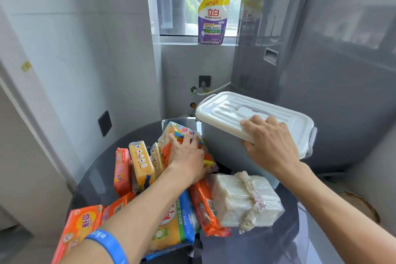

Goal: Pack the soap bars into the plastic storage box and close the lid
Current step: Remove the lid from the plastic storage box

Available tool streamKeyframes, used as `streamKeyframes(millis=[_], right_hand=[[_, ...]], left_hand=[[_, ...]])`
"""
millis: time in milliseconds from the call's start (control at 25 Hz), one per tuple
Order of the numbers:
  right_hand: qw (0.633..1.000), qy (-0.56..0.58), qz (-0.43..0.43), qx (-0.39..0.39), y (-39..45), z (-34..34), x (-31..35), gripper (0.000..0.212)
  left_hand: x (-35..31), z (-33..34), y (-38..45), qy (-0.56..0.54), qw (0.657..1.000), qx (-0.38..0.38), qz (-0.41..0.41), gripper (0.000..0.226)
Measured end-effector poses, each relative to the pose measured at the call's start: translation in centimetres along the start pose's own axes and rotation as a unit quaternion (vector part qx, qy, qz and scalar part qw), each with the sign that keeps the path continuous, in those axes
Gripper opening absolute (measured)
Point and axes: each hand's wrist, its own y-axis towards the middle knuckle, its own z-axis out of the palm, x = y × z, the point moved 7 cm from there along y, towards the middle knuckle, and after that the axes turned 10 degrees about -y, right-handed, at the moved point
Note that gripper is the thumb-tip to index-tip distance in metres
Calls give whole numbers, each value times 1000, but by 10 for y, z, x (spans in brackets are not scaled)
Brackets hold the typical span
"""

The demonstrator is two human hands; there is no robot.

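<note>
A grey plastic storage box (222,152) with a white lid (235,111) stands at the back right of a round dark glass table (96,180). My right hand (270,141) grips the lid's near edge, fingers on top and thumb under the rim. The lid sits on the box. My left hand (188,152) rests on a yellow and orange soap pack (177,133) beside the box, fingers curled over it. Several wrapped soap bars lie on the table: orange bars (122,169), a yellow bar (141,163), a white shrink-wrapped bundle (246,199), a blue and yellow pack (177,223).
A grey washing machine (310,60) stands right behind the box. A purple detergent pouch (212,21) sits on the window sill. Grey tiled walls close in on the left and back. The table's front right part is bare glass.
</note>
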Motion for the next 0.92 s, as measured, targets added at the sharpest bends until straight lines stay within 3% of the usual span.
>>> streamKeyframes(millis=[120,200,280,360,440,520,600,760,920], right_hand=[[1000,20,-11,-19,-8,-4,-8,29],[999,28,-10,-20,-11,-4,-12,30],[999,29,-6,-15,-11,-4,-12,29],[999,26,-1,-18,-10,-2,-11,28],[999,27,4,-24,-11,2,-13,27],[999,26,1,-32,-11,3,-13,27],[999,26,1,-34,-11,4,-13,28],[999,12,-2,-37,-11,4,-12,30],[1000,6,1,-16,-12,5,-11,32]], left_hand=[[9,-3,-3,-36,998,47,0,59],[19,-18,0,-171,984,50,-5,42],[42,-46,12,-403,912,-56,-50,27],[69,-70,28,-486,842,-200,-124,19],[75,-76,54,-514,816,-200,-174,23],[68,-66,83,-550,804,-113,-196,29],[63,-61,104,-541,813,-77,-200,39],[66,-45,125,-532,817,-86,-205,50],[69,-38,134,-522,817,-74,-235,42]])
